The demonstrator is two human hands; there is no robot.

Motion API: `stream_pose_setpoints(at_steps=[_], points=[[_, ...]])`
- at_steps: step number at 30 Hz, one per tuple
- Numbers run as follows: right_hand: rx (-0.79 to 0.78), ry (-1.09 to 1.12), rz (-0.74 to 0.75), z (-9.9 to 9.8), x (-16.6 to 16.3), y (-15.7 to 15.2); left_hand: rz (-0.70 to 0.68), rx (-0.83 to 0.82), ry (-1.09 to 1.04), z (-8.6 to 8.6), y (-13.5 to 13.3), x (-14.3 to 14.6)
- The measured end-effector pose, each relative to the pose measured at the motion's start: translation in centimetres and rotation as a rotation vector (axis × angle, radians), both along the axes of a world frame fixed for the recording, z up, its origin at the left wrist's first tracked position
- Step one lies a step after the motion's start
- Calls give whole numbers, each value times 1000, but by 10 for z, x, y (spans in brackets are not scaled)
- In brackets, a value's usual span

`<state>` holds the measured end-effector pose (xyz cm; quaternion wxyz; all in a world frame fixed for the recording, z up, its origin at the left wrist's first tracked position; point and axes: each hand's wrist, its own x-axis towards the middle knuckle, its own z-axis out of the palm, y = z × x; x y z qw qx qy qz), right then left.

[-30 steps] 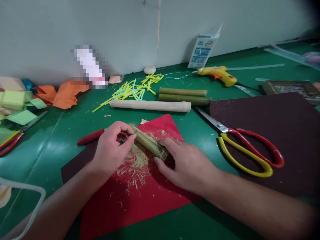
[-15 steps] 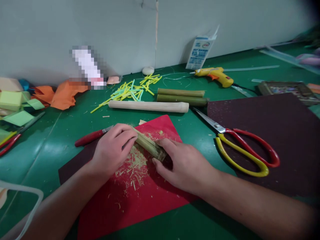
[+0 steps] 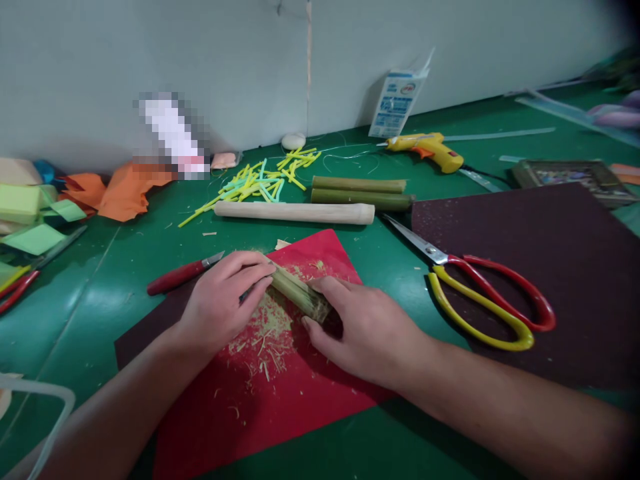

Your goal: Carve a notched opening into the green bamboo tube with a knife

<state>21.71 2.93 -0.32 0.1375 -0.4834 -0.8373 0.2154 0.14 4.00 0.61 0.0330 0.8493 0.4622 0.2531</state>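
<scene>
A short piece of greenish bamboo (image 3: 295,288) lies slantwise between my two hands, low over a red sheet (image 3: 280,427) strewn with pale shavings. My left hand (image 3: 227,287) has its fingers closed on the far left end, which they partly cover. At the near right end, my right hand (image 3: 357,327) grips the piece between thumb and fingers. Just behind my left hand lies a knife with a red handle (image 3: 175,277), its blade tip pointing right. Large scissors (image 3: 445,260) with red and yellow handles rest to the right of my right hand.
Beyond the red sheet are a pale peeled bamboo stick (image 3: 295,213), two green bamboo pieces (image 3: 363,199) and cut yellow-green straws (image 3: 260,183). A yellow glue gun (image 3: 430,150) and a carton (image 3: 399,103) stand farther back. Dark sheet (image 3: 540,280) at right; coloured paper (image 3: 130,193) at left.
The view has shifted slightly, so everything sits a little farther left. Both hands keep the same hold on the bamboo piece.
</scene>
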Motion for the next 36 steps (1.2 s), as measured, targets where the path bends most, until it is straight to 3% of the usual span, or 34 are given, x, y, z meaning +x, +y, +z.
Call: stream_pose_setpoints(at_steps=[17,25,31,36], points=[[0,-5,4,1,0,0,-53,21,146,3,5,-3],[20,-16,5,0,0,-1,-43,36,97,1,4,1],[8,-3,50,-2,0,-2,-168,110,132,0,1,8],[6,-13,11,-2,-1,-1,-29,85,133,-3,9,-1]])
